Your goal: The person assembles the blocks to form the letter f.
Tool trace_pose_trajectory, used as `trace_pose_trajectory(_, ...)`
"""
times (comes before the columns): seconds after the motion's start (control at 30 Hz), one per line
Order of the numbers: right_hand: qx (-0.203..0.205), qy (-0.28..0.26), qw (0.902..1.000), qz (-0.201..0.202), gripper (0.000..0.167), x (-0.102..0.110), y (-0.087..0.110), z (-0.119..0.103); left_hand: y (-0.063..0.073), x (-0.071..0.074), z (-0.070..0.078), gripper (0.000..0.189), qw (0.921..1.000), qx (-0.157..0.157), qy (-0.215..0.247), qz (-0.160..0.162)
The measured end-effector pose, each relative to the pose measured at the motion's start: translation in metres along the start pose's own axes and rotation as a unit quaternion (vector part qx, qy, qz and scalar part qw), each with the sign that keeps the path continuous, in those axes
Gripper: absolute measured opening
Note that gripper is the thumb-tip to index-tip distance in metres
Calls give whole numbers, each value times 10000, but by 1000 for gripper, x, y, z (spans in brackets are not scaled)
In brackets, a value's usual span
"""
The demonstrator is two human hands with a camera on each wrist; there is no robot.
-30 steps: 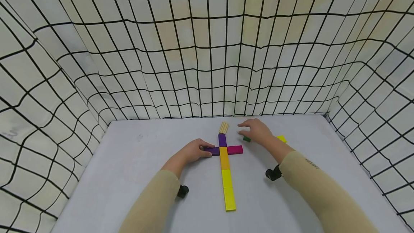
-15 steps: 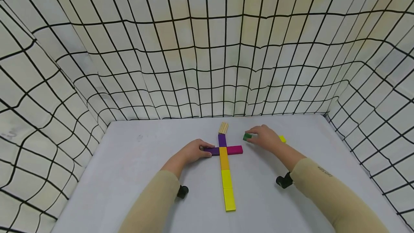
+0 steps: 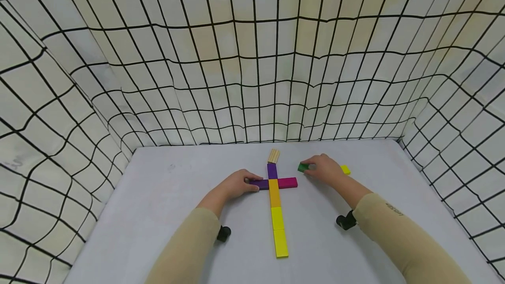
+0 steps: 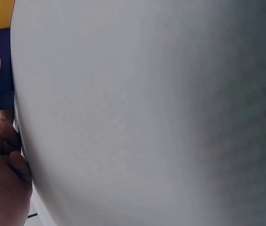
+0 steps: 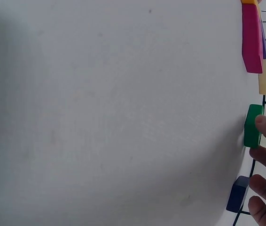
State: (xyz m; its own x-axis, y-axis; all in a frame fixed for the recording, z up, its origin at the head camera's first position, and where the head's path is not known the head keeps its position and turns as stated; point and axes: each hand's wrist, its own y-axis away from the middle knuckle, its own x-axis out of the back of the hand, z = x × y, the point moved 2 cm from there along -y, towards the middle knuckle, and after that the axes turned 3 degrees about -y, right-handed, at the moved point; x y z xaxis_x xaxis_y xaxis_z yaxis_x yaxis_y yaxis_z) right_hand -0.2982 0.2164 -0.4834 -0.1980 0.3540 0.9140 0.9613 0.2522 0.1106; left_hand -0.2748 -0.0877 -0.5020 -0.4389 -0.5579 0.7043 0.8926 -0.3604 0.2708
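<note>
In the head view, several coloured blocks form a cross on the white table. My left hand (image 3: 236,183) pinches the purple block (image 3: 261,184) that makes the cross's left arm; its thumb lies along that block in the left wrist view. An orange block (image 3: 274,193) sits at the centre, a magenta block (image 3: 287,182) to its right and another purple block (image 3: 272,171) above it. Between thumb and fingers my right hand (image 3: 325,168) holds a green block (image 5: 252,127), right of the cross; whether it touches the table I cannot tell.
Two yellow blocks (image 3: 277,218) form the lower stem. Pale wooden pieces (image 3: 274,156) lie at the top. A yellow block (image 3: 345,169) is behind the right wrist, and a dark blue block (image 5: 238,194) lies by the right fingers. Black netting (image 3: 256,60) surrounds the table (image 3: 150,205).
My right hand has come down from above the green block and taken hold of it, shifting slightly right. The left hand has stayed on the purple block.
</note>
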Motion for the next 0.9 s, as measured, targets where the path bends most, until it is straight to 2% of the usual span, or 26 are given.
trace_pose_trajectory(0.47,-54,-68,9999,137,36,-2,-6,4,-1,-1,-1,31,10000,-62,-60,18)
trace_pose_trajectory(0.9,12,-95,9999,136,37,2,-24,-5,0,-1,-1,31,10000,17,-29,22)
